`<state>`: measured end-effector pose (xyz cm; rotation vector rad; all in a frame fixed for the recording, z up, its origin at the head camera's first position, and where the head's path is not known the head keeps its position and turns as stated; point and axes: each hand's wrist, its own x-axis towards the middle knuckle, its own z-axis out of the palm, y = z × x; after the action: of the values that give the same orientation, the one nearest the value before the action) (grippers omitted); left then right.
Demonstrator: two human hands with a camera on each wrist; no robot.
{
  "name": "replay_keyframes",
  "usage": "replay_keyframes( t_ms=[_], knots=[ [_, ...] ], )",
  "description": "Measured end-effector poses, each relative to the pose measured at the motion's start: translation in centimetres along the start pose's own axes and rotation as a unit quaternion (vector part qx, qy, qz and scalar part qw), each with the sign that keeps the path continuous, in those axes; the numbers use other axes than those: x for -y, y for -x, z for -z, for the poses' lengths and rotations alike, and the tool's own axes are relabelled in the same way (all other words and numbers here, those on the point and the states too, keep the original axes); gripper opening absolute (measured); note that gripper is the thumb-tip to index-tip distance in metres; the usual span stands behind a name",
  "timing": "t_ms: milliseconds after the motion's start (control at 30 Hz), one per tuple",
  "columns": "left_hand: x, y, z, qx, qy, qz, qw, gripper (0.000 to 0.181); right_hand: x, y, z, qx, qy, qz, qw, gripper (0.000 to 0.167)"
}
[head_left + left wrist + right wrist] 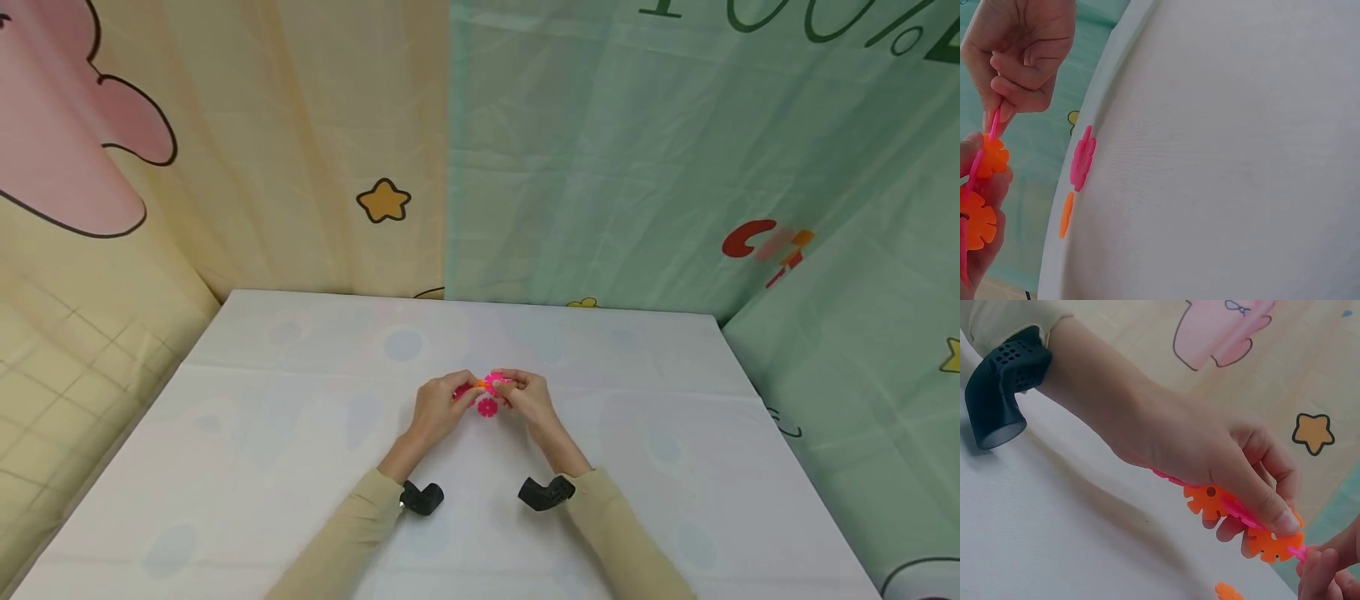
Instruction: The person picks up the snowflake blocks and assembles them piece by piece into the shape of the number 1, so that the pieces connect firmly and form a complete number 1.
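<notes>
My left hand grips a row of joined plastic snowflake discs, with orange and pink ones set crosswise. In the right wrist view its thumb lies over an orange disc at the row's end, and another orange disc shows nearer the palm. My right hand pinches a pink disc, which meets that end orange disc. How deep its notch sits is hidden by the fingers. Below the hands, a loose pink disc and an orange disc appear nearly edge-on in the left wrist view.
A white cloth with faint pale spots covers the table. Printed curtains, yellow and green, hang behind and beside it. Black camera mounts sit on the left wrist and right wrist.
</notes>
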<state>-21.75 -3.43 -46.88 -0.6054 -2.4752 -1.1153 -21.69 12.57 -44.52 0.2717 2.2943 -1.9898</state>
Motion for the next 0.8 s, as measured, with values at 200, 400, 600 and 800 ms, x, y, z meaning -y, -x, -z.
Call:
replay_keyframes(
  t_ms=[200,400,600,800],
  knots=[
    [0.0,0.0,-0.5,0.013,0.018,0.015,0.9996,0.01,-0.5,0.1,-0.1,-0.017,-0.007,-0.005,0.9998,0.028],
    [-0.1,-0.1,-0.7,0.033,0.026,0.003,0.9991,0.008,-0.6,-0.1,0.8,-0.003,0.015,-0.015,0.9998,0.029],
    [-0.5,0.0,-0.4,0.034,0.008,0.014,0.9993,0.011,-0.3,0.2,1.1,-0.013,0.019,0.012,0.9997,0.025],
    [-0.9,0.1,-0.4,0.024,0.033,0.032,0.9987,0.012,0.3,-0.2,1.7,0.012,0.041,0.031,0.9986,0.026]
  ],
)
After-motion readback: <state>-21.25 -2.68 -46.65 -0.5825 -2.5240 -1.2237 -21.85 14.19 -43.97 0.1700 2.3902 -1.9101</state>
